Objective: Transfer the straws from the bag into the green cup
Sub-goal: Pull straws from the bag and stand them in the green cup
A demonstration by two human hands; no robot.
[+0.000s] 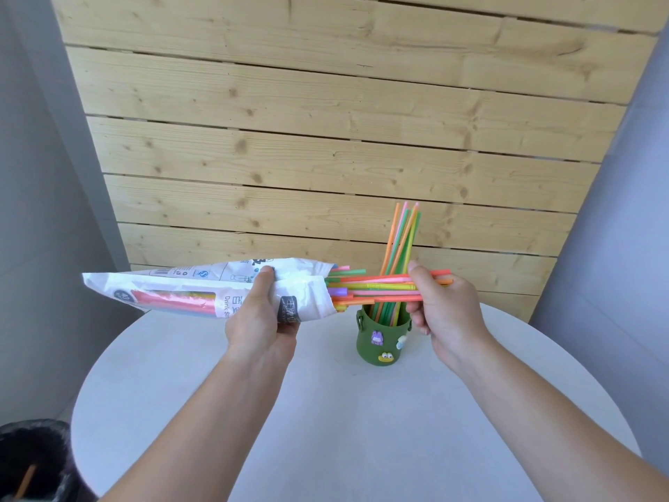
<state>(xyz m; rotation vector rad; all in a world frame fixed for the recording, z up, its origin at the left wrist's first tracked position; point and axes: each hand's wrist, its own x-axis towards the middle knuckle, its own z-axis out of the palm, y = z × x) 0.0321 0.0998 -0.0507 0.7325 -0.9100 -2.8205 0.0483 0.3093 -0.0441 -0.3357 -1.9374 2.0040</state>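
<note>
My left hand (266, 313) grips a white plastic straw bag (173, 289), held level above the table with its open mouth facing right. Several coloured straws (376, 286) stick out of that mouth. My right hand (443, 306) is closed around the far ends of a bunch of them, which still reach back into the bag. Just below and behind the bunch stands the green cup (382, 344), decorated with small cartoon stickers. A cluster of straws (402, 244) stands upright in the cup, leaning slightly right.
The cup rests on a round white table (325, 411). A wooden plank wall (325, 139) rises close behind it. A dark bin with a black liner (32, 461) sits on the floor at the lower left.
</note>
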